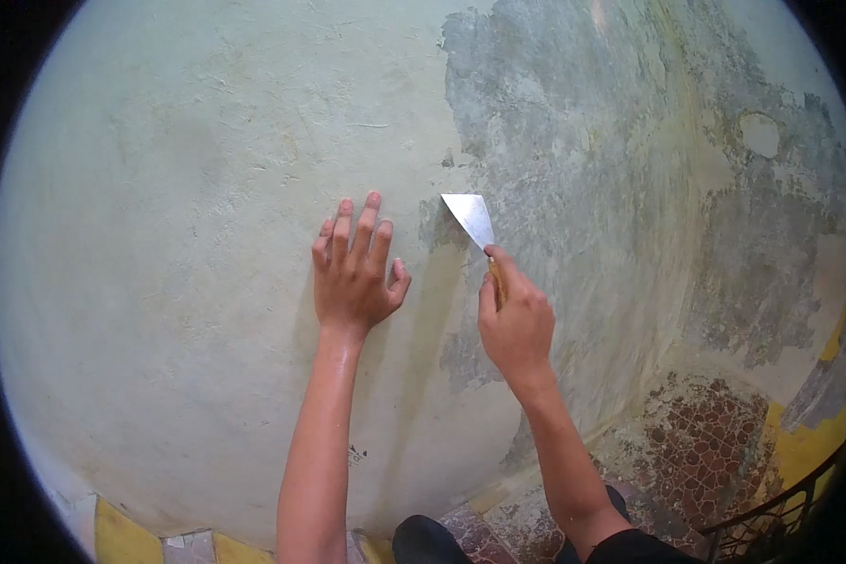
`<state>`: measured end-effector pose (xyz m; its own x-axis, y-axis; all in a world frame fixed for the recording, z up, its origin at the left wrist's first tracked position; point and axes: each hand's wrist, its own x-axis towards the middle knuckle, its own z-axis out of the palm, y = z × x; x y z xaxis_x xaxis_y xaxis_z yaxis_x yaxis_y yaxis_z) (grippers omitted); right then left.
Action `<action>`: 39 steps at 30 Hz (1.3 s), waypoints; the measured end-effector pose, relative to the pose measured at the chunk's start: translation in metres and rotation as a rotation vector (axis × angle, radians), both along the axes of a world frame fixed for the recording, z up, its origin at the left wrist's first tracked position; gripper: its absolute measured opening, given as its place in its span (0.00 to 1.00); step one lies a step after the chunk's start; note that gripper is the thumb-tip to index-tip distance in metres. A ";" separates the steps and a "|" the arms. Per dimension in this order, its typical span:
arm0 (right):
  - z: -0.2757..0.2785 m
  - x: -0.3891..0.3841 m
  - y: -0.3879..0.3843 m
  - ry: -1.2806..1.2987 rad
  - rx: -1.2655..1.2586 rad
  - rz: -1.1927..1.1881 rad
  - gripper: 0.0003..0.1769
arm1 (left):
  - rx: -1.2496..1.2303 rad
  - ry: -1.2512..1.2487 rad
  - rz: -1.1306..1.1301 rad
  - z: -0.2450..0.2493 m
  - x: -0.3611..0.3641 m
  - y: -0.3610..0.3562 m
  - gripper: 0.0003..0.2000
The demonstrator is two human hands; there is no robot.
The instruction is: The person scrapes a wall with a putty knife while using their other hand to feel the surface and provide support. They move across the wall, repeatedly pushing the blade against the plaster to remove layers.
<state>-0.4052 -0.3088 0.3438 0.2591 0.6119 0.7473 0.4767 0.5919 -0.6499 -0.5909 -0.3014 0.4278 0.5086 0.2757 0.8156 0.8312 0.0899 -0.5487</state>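
Fingers spread, my left hand (352,273) rests against the pale painted wall (179,235), holding nothing. To its right, my right hand (517,315) is wrapped round the wooden handle of a putty knife (470,218). The knife's metal blade points up and to the left. Its wide edge lies at the wall, by the border between pale paint and a bare grey patch (555,141). Part of the handle is hidden inside my fingers.
Patchy paint continues on the adjoining wall (761,216) at the right, past the corner. Below are brown patterned floor tiles (705,442) strewn with pale debris, and yellow tiles (127,536) at the lower left. A dark metal railing (771,512) stands at the lower right.
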 end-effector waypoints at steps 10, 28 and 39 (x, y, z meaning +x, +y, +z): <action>0.003 0.001 -0.002 0.037 0.005 0.027 0.20 | 0.001 0.005 -0.016 0.001 0.001 0.001 0.23; -0.005 -0.016 -0.011 0.069 -0.038 -0.004 0.20 | -0.012 -0.019 -0.036 -0.001 0.002 -0.002 0.24; -0.006 -0.009 -0.009 0.058 -0.040 -0.001 0.19 | -0.003 0.011 0.000 -0.002 0.000 -0.001 0.26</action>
